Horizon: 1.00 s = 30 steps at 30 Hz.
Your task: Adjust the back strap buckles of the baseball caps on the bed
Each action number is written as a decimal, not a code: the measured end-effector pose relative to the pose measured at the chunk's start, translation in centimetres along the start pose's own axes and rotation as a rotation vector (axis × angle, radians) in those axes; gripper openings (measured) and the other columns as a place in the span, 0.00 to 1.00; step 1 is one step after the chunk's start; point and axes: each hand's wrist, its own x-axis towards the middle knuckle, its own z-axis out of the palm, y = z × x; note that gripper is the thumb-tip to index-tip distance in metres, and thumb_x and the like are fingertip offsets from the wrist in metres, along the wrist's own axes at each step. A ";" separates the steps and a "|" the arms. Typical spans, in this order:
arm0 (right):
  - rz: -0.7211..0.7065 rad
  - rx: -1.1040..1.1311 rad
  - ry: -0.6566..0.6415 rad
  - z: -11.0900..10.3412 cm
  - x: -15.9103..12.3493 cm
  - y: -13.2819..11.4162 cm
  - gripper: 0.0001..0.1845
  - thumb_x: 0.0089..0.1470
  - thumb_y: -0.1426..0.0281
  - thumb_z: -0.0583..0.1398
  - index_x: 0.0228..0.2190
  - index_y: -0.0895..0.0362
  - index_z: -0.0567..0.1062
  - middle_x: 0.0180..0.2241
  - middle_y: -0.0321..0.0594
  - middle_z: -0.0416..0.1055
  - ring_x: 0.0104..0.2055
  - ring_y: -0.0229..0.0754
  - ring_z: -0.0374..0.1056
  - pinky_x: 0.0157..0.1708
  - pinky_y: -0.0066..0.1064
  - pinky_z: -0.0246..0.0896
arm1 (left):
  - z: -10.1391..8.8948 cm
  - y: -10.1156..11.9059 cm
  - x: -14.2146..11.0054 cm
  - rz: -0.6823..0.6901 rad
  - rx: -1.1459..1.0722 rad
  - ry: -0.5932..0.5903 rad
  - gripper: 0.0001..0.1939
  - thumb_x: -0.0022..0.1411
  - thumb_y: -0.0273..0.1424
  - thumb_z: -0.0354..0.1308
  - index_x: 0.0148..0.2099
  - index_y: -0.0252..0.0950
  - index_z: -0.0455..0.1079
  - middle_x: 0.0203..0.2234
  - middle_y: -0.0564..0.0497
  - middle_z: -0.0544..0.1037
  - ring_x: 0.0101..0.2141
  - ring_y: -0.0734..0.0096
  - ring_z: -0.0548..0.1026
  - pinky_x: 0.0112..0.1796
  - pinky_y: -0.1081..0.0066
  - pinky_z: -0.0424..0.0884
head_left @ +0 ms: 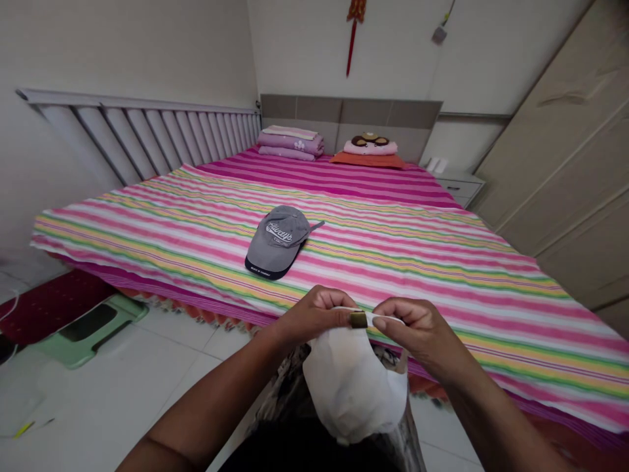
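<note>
A white cap (351, 387) hangs crown-down in front of the person, at the near edge of a bed (417, 252) with a striped cover. Its strap (370, 319) runs crosswise between the hands. The left hand (317, 316), thumb and fingers closed in a pinch, holds the strap at its brass-coloured buckle (358, 320); the right hand (417, 328) pinches the strap just right of the buckle, which lies nearer the left thumb.

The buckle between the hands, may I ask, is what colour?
The buckle is dark brassy gold, clearest in the head view.
</note>
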 end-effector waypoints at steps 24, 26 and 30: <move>-0.033 -0.067 -0.061 -0.3 -0.4 -0.5 0.12 0.44 0.63 0.61 0.21 0.59 0.72 0.16 0.35 0.65 0.19 0.33 0.57 0.19 0.26 0.52 | 0.2 0.1 -0.4 0.074 0.165 -0.006 0.15 0.49 0.39 0.60 0.32 0.29 0.71 0.19 0.53 0.69 0.19 0.82 0.64 0.21 0.79 0.59; -0.061 -0.116 -0.056 -0.3 -0.5 -0.7 0.11 0.46 0.63 0.60 0.21 0.59 0.71 0.16 0.35 0.65 0.19 0.34 0.59 0.18 0.25 0.53 | 0.3 0.3 -0.4 0.109 0.204 0.008 0.15 0.50 0.39 0.59 0.32 0.30 0.71 0.20 0.53 0.70 0.20 0.81 0.65 0.22 0.79 0.59; -0.103 -0.172 -0.020 -0.1 -0.6 -0.9 0.12 0.49 0.63 0.58 0.22 0.59 0.71 0.16 0.34 0.65 0.18 0.33 0.59 0.17 0.25 0.54 | 0.4 0.6 -0.3 0.201 0.259 0.033 0.14 0.51 0.37 0.59 0.33 0.30 0.72 0.24 0.52 0.72 0.24 0.79 0.67 0.26 0.78 0.61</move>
